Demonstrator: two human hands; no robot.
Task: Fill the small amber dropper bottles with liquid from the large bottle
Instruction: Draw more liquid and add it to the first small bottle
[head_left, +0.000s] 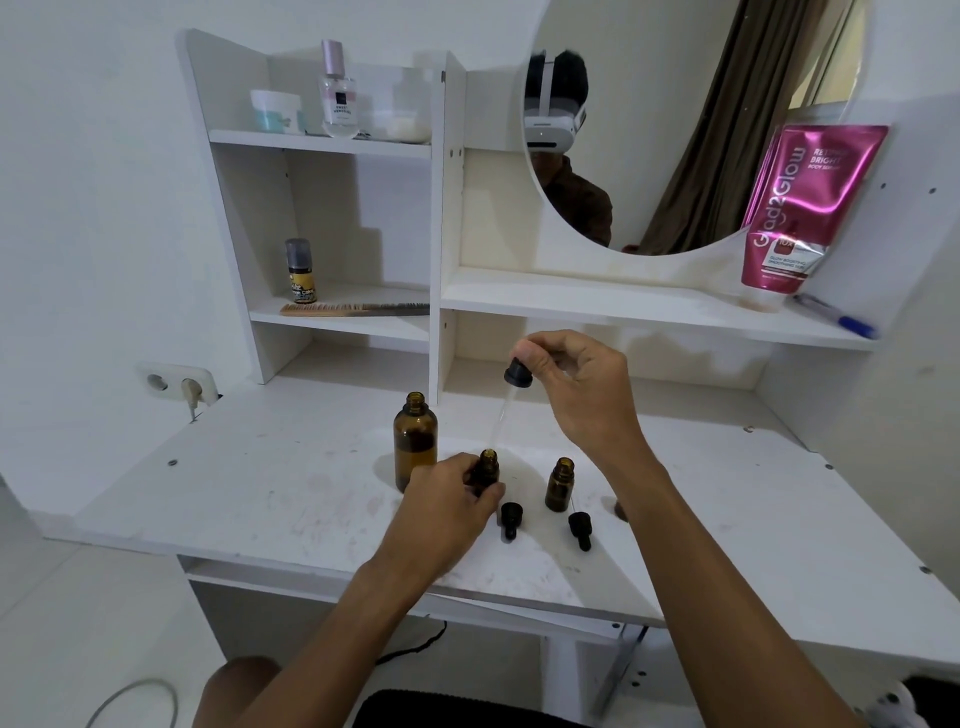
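Note:
A large amber bottle (414, 441) stands open on the white desk (260, 493). Just right of it, my left hand (447, 506) grips a small amber bottle (487, 467), also open. My right hand (576, 387) pinches the black bulb of a long glass dropper (511, 395); its tip points down into that small bottle's mouth. A second small amber bottle (560, 484) stands open further right. Two black dropper caps lie on the desk in front, the left cap (510, 519) and the right cap (580, 529).
White shelves rise behind the desk with a comb (353, 309), a small dark bottle (300, 270), a perfume bottle (338, 91) and a jar (275, 110). A round mirror (675, 130), a pink tube (800, 208) and a blue pen (836, 317) sit at the right. A wall socket (179, 387) is at the left.

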